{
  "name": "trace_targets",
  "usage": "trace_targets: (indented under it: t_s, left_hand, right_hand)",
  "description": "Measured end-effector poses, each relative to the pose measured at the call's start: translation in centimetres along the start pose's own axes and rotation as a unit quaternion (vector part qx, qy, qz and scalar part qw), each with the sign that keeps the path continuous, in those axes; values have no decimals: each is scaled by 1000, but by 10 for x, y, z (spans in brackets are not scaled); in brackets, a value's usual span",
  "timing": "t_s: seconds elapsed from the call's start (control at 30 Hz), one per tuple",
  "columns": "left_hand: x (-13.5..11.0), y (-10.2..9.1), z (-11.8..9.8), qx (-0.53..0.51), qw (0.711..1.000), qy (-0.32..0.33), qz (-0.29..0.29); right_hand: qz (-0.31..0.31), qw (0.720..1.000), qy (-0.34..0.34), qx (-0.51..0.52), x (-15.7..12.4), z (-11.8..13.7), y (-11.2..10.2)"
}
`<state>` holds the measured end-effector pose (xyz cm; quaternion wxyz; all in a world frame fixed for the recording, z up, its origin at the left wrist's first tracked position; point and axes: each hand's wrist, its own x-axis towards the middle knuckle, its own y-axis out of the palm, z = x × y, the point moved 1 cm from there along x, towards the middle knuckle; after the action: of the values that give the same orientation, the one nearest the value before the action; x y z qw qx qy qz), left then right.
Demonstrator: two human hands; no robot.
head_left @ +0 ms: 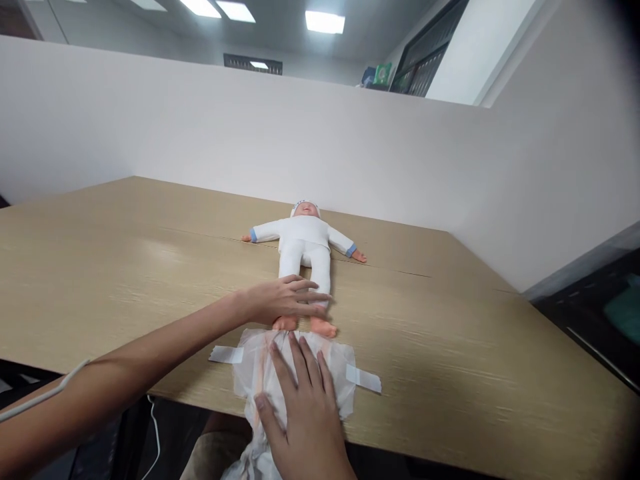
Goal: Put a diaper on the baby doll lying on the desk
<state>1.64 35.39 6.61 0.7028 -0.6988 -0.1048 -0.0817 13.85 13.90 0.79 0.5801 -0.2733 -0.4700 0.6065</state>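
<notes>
Head view: baby doll (305, 250) flat on its back, mid-table, head to the far wall, arms spread, feet toward the near edge.
Doll handling: looks light; plastic head, hands and feet, body probably soft under the white suit; should slide easily on the smooth wooden table (125, 267); best held round the lower legs or trunk, not by the thin arms.
Diaper: (345, 363) opened out at the near edge, just below the doll's feet, near end drooping off the table; thin, floppy, crinkly; tape tabs stick out left and right; will bunch if dragged, so pin it flat or lift by the edges.
Left hand: (283, 300) laid palm-down across the doll's ankles, fingers stretched out, not curled round; touching, no real clamp.
Right hand: (305, 407) flat on the diaper, fingers spread, pressing, nothing pinched.
Hidden: doll's ankles under the left hand; diaper's middle under the right; its hanging end cut off by the frame; white cable (45, 393) by the left forearm, ends out of view.
</notes>
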Motion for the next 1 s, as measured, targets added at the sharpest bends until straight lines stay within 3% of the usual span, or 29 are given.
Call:
trace_targets:
  t_s: [0.27,0.47,0.7,1.0]
  left_hand:
    - [28,-3,6,7,1000,23,-20]
    - [44,-44,15,-153,987,-26,-40]
    - [49,-101,44,-267,951,-100,-118]
    - [44,-113,64,-271,941,-123,-163]
  right_hand:
    - [32,999,11,37,13,-2,-5]
    - [89,994,14,57,40,-8,-15]
    - [113,993,10,37,94,-17,-20]
    - [62,997,20,-30,185,-63,0]
